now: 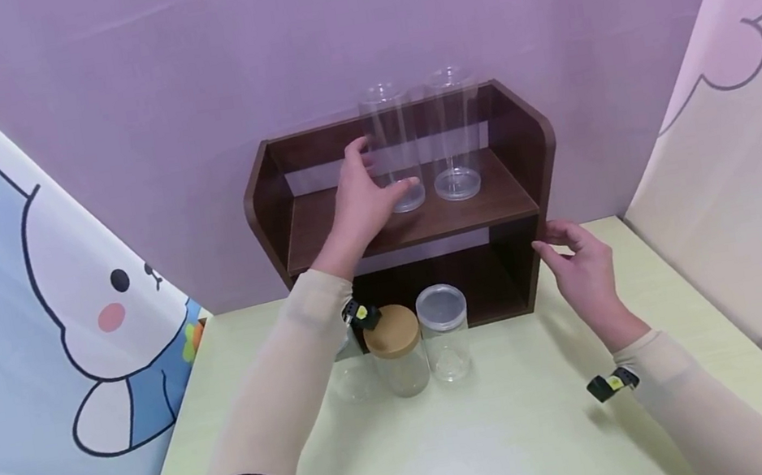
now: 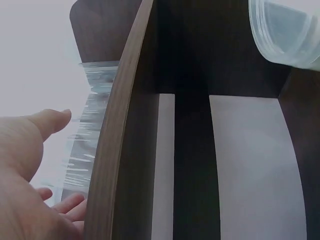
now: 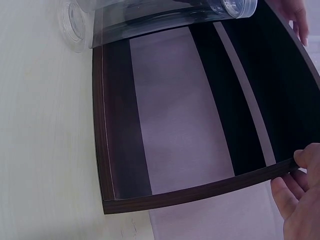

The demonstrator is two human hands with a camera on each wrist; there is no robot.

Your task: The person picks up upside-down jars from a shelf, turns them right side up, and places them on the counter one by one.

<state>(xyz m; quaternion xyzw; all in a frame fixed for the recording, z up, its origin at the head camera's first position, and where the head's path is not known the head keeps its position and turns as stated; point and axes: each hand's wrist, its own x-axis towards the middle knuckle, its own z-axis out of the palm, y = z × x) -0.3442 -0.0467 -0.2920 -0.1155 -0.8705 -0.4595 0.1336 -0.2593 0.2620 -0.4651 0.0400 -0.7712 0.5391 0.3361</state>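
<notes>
A dark brown two-tier wooden shelf (image 1: 417, 234) stands on the table. On its upper board are two tall clear cylindrical jars, a left jar (image 1: 390, 137) and a right jar (image 1: 451, 128). My left hand (image 1: 358, 208) is at the left jar, fingers spread on its left side and thumb in front near the base. In the left wrist view its thumb and fingers stand apart beside clear plastic (image 2: 82, 145); firm contact cannot be made out. My right hand (image 1: 587, 272) grips the shelf's right side panel (image 3: 240, 180) between thumb and fingers.
In front of the shelf stand a clear jar with a wooden-coloured lid (image 1: 394, 332) and one with a clear lid (image 1: 442, 310). Another clear container (image 1: 353, 377) is partly hidden by my left forearm. The pale table (image 1: 500, 441) meets printed cloths at both sides.
</notes>
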